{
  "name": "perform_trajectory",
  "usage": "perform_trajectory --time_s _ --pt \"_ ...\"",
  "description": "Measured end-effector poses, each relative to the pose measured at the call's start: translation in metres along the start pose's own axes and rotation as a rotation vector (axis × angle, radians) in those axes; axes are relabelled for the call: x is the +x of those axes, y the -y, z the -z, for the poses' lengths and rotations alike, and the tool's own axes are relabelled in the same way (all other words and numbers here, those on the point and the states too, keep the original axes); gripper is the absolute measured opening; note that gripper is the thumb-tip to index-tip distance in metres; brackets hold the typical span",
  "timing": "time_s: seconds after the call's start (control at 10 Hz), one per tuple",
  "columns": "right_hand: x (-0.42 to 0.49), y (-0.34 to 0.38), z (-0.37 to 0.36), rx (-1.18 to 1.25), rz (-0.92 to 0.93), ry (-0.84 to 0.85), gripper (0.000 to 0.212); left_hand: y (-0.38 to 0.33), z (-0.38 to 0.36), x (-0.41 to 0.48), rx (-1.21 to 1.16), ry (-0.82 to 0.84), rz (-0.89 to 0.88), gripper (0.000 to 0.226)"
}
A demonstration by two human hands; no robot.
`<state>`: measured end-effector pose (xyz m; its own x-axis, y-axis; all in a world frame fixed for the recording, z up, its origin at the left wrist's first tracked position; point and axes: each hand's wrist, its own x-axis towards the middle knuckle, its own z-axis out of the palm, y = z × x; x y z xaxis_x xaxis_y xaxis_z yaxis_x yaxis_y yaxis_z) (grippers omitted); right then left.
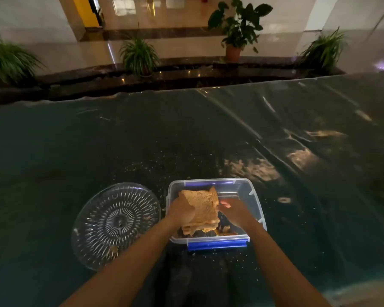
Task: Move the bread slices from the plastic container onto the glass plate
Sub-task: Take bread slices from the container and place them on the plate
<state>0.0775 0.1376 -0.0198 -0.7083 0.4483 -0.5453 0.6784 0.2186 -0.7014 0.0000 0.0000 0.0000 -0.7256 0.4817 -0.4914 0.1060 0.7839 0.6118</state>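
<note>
A clear plastic container (254,197) with blue clips sits on the dark table in front of me. Inside it, my left hand (181,212) grips the left edge of a stack of tan bread slices (203,209), tilted up above the container floor. My right hand (234,210) is at the stack's right side, fingers curled against it; how firmly it holds the bread is hidden. Crumbs and small bread bits lie on the container floor. The round cut-glass plate (111,224) lies just left of the container, with only a few crumbs on it.
The table (120,147) is covered with a dark, glossy, creased plastic sheet scattered with crumbs. Beyond its far edge run a dark stone ledge and several potted plants (237,29).
</note>
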Motion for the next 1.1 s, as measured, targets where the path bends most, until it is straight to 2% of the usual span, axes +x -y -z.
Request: perform_trajectory --time_s 0.1,0.2,0.3,0.5,0.7,0.8,1.0,1.1 --pt "0.01 0.002 0.0 -0.054 -0.009 -0.012 0.037 -0.002 -0.007 0.008 -0.029 -0.062 0.048 0.023" --pt "0.016 0.006 -0.001 -0.114 0.018 0.016 0.034 -0.001 -0.013 0.019 -0.039 -0.171 0.173 0.027" --pt "0.022 0.008 -0.004 -0.136 0.021 -0.02 0.034 -0.008 -0.014 0.017 -0.081 -0.212 0.302 0.042" --pt "0.021 0.004 -0.016 -0.094 0.082 -0.129 0.036 -0.009 -0.021 0.017 -0.156 -0.25 0.305 0.041" --pt "0.019 0.006 -0.02 -0.019 0.049 -0.155 0.029 -0.011 -0.019 0.011 -0.428 -0.284 0.359 0.046" --pt "0.018 0.006 -0.018 0.079 0.064 -0.17 0.027 -0.013 -0.017 0.009 -0.448 -0.283 0.37 0.039" --pt "0.009 0.009 -0.007 0.221 0.072 -0.127 0.015 -0.013 -0.014 0.001 -0.623 -0.231 0.33 0.043" --pt "0.004 0.018 0.0 0.299 0.082 -0.085 0.015 -0.013 -0.005 -0.003 -0.786 -0.22 0.315 0.041"
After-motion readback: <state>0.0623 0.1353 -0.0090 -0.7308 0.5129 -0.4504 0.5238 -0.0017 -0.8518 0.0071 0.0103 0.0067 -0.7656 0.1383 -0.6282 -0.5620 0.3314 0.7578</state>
